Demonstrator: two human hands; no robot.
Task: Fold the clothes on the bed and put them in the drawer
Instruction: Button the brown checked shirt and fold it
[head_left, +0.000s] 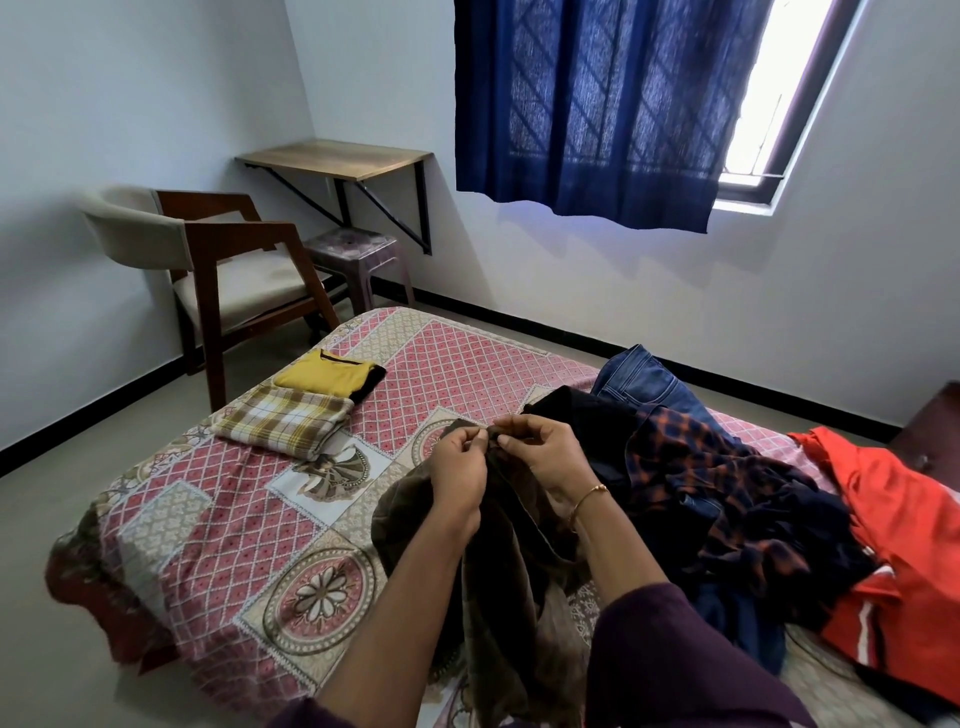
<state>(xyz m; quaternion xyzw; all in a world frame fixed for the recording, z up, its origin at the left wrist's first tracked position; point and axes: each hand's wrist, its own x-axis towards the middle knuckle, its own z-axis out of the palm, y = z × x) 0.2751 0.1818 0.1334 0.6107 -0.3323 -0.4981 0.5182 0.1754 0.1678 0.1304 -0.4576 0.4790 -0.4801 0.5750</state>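
Early stage of folding. Two folded garments, a yellow top (326, 378) and a checked cloth (283, 422), lie near the bed's (208, 545) far-left corner. Left hand (460, 470) and right hand (540, 457) each have a pinching grip on a brown garment (509, 597) mid-bed. An unfolded heap (727, 493) remains along the right edge; no drawer visible.

Both hands hold up a dark brown garment (511, 582) over the bed (218, 530); the left hand (460, 470) and the right hand (545, 452) pinch its top edge close together. At the left lie a folded yellow shirt (327, 375) and a folded checked cloth (283, 422), touching. At the right is a pile: blue jeans (641, 379), a plaid shirt (727, 483), an orange garment (904, 545).
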